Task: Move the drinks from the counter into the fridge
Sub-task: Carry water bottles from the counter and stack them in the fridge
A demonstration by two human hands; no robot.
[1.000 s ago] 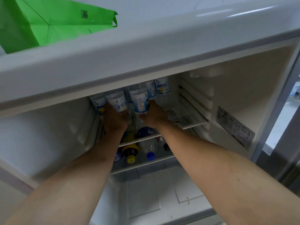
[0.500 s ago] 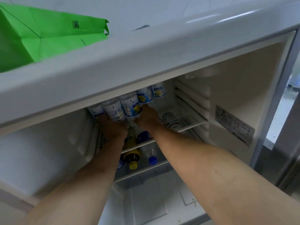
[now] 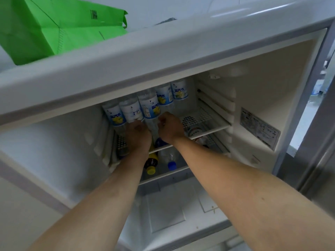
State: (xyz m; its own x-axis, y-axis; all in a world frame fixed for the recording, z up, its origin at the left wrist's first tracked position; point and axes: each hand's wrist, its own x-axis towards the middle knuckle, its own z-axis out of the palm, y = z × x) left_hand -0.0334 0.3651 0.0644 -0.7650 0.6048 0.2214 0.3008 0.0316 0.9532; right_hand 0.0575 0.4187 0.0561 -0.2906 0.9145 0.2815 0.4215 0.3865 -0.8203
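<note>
Five clear plastic bottles with white-and-blue labels bearing a yellow lemon [image 3: 148,108] stand in a slanted row on the white wire upper shelf [image 3: 204,122] of the open white fridge [image 3: 262,73], running from the left wall toward the back. The left hand [image 3: 138,135] curls round the base of the second bottle [image 3: 131,111]. The right hand [image 3: 169,128] is bent at the foot of the third, fingers folded in; whether it truly clamps the bottle or only nudges it is hard to say from this angle.

The step in hand looks like seating these last bottles snugly. To do it well, slide them by their bases rather than tipping the tops, pack them tight toward the left wall, and check each stands flat on the wires before letting go.

Below, on the lower shelf, lie a dark bottle with a yellow cap [image 3: 151,164] and a clear bottle with a blue cap [image 3: 171,161]. A bright green paper bag [image 3: 54,28] sits on top of the fridge.
</note>
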